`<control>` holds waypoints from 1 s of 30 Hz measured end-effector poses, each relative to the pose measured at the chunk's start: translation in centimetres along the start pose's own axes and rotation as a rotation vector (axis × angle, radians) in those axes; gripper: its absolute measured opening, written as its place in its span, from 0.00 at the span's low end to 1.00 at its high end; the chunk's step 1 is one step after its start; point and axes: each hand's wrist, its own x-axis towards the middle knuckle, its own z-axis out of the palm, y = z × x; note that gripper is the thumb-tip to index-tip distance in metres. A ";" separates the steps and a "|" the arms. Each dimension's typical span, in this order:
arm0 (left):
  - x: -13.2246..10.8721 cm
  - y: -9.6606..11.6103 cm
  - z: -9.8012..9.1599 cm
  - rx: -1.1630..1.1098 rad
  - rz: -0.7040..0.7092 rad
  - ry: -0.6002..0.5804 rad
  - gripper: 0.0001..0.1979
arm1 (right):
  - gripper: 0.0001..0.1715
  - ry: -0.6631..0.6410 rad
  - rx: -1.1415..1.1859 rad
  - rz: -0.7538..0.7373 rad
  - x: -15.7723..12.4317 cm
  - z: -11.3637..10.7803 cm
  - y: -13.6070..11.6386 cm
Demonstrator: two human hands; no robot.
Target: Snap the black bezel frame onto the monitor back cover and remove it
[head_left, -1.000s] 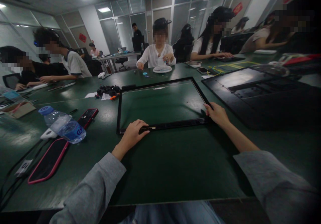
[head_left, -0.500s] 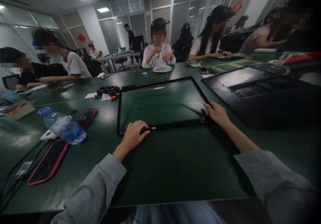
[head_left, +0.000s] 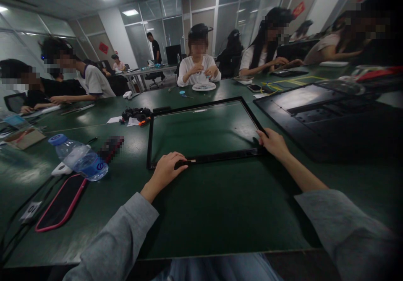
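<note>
"Frame [head_left: 220, 157] budged just now?"

"Hardly. It's on or just over the bench [head_left: 220, 214], I can't tell which, back from the near edge, between bottle [head_left: 78, 157] and dark panel [head_left: 340, 134]."

"And the grip?"

"Unchanged: left hand [head_left: 168, 167] pinches its near bar towards the left corner; right hand [head_left: 273, 141] pinches its right bar by the near corner. Looks like steadying, I'd judge."
</note>
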 end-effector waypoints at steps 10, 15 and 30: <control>-0.8 -1.1 0.0 -0.110 0.035 0.022 0.13 | 0.19 -0.002 -0.001 -0.013 0.3 0.1 0.4; -0.7 -1.2 -0.2 -0.134 0.026 0.029 0.11 | 0.17 -0.008 0.008 -0.004 0.2 0.0 0.2; -0.8 -0.7 -0.5 -0.114 0.005 0.013 0.13 | 0.17 -0.001 -0.011 -0.001 0.1 0.0 0.1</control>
